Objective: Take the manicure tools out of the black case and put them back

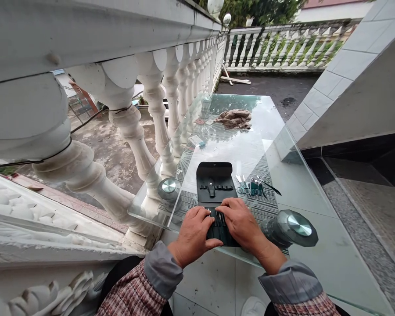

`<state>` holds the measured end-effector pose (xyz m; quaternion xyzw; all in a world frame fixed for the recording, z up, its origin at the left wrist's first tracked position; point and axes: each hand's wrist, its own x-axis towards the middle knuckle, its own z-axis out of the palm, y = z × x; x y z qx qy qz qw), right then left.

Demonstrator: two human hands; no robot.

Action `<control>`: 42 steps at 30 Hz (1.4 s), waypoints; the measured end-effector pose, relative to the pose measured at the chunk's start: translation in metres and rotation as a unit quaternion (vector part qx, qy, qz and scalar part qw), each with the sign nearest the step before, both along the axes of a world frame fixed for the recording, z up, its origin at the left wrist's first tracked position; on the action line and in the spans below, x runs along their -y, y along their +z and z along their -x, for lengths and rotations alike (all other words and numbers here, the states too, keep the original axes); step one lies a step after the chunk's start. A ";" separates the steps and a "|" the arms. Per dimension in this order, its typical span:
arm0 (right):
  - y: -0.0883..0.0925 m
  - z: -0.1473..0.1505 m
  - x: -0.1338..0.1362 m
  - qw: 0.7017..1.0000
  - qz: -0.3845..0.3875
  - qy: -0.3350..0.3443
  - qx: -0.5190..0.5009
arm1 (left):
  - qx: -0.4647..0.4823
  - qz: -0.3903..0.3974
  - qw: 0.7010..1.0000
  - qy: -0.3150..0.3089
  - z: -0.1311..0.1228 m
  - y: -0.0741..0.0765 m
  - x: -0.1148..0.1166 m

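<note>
A black manicure case (pixel 216 184) lies unfolded on the glass table, its upper half showing a snap strap and a row of elastic loops. My left hand (pixel 195 231) grips the left side of the lower half, thumb stretched across its near part. My right hand (pixel 242 224) is bent over the right side, fingertips close to slim metal tools (pixel 221 217) in the lower half. Whatever those fingertips pinch is hidden. Right of the case lie small scissors (pixel 242 186), several nail clippers (pixel 256 188) and a dark-handled tool (pixel 270 186).
The glass table (pixel 303 197) has round metal-capped supports, one at right (pixel 292 228) and one at left (pixel 169 188). Farther back lie a crumpled brown cloth (pixel 233 119) and a small packet (pixel 196 141). A white balustrade (pixel 128 127) runs along the left; stone steps (pixel 365 188) are at right.
</note>
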<state>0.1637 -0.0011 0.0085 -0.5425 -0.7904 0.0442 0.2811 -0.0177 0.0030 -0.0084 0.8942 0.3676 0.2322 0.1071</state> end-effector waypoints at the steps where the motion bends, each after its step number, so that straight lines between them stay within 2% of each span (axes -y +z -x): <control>1: 0.000 0.002 0.000 1.000 0.003 -0.001 0.005 | 0.001 0.001 1.000 0.001 0.000 0.000 0.000; 10: -0.004 0.008 0.006 0.999 0.033 -0.001 0.003 | -0.003 0.002 1.000 0.001 0.000 0.002 0.000; 15: 0.002 0.000 0.010 0.999 0.016 -0.002 -0.040 | 0.006 -0.001 1.000 -0.013 0.003 0.003 -0.001; 19: 0.008 -0.016 0.017 0.997 -0.001 -0.051 -0.060 | 0.013 -0.015 1.000 -0.021 0.005 0.002 0.001; 26: 0.006 -0.045 0.040 0.993 0.021 -0.115 -0.023 | -0.018 -0.043 0.999 -0.022 0.006 -0.005 0.007; 30: 0.004 -0.081 0.047 0.977 0.005 -0.213 -0.010 | -0.034 -0.060 0.997 -0.025 0.006 -0.005 0.009; 32: 0.001 -0.096 0.048 0.965 0.014 -0.261 0.000 | -0.042 -0.069 0.996 -0.030 0.006 -0.004 0.011; 34: -0.003 -0.102 0.047 0.959 0.038 -0.281 0.006 | -0.052 -0.076 0.995 -0.036 0.006 -0.004 0.014; 38: -0.010 -0.084 0.039 0.970 0.063 -0.234 0.013 | -0.073 -0.090 0.992 -0.048 0.005 -0.006 0.020; 42: -0.009 -0.058 0.031 0.969 0.020 -0.236 0.072 | -0.078 -0.095 0.991 -0.056 0.004 -0.007 0.026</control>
